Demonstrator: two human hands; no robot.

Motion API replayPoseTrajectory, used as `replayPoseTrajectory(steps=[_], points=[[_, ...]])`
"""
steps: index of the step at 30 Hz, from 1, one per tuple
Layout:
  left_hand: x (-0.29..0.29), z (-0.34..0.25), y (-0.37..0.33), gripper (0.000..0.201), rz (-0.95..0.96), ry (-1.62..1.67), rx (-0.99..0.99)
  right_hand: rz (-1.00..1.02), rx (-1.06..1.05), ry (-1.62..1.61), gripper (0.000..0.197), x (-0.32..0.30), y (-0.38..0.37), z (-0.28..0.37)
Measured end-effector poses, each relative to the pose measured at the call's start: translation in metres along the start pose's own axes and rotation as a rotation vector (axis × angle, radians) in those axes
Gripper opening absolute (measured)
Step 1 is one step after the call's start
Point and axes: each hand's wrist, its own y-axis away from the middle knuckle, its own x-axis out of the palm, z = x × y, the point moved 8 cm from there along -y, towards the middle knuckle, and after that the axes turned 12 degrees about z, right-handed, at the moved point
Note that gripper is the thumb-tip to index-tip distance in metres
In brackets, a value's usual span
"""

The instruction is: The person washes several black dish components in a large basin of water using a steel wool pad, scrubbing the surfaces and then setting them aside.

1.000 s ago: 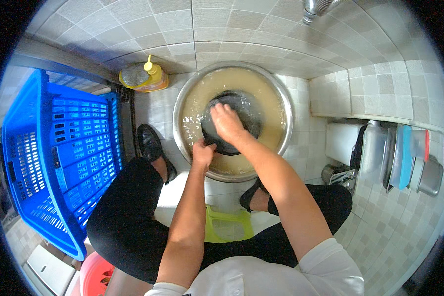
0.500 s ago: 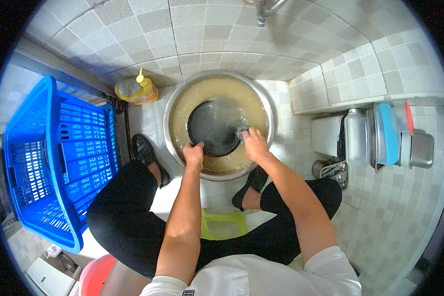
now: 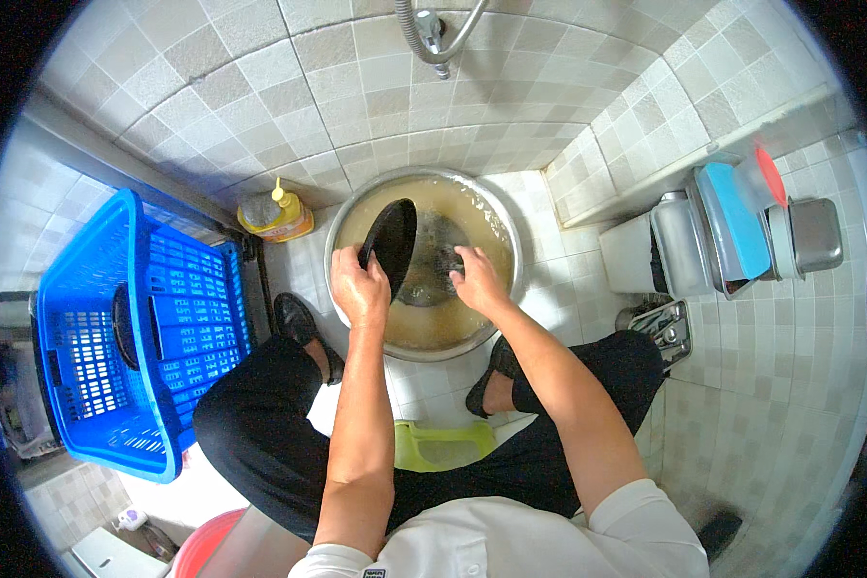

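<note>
A wide metal basin (image 3: 513, 226) holds cloudy brownish water. My left hand (image 3: 361, 289) grips a round black plate or shallow pan (image 3: 393, 249) by its rim, thumb on the face, and the piece is tipped up on edge above the water at the basin's left. Over the basin's right half, my right hand (image 3: 480, 282) has its fingers curled on a steel wool scrubber (image 3: 450, 261), which is partly hidden and blurred. A dark patch lies in the water between my hands; what it is I cannot tell.
A blue plastic crate (image 3: 169, 289) stands at the left, a yellow pump bottle (image 3: 284, 220) behind the basin's left. Containers including a blue lid (image 3: 734, 222) line the right wall, near a metal tray of utensils (image 3: 667, 332). A tap with a hose (image 3: 433, 43) hangs above.
The black round piece has come up from lying nearly flat in the water to standing on edge, farther left. My left hand has risen with it; my right hand has come away from it.
</note>
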Motion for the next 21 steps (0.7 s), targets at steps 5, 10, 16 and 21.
replayPoseTrajectory(steps=[5,10,16,21], points=[[-0.021,-0.07,-0.003,0.03,0.061,-0.015,0.339,-0.079,-0.06,-0.24,0.066,-0.038,-0.007,0.012],[-0.049,-0.094,-0.001,0.039,0.022,0.051,0.552,-0.052,-0.115,-0.166,0.077,-0.101,0.0,0.072],[-0.062,-0.132,0.011,0.039,0.011,0.133,0.691,-0.15,-0.465,0.047,0.059,-0.173,0.026,0.11],[-0.065,-0.141,0.016,0.04,0.014,0.129,0.755,-0.163,-0.57,0.248,0.037,-0.192,0.04,0.115]])
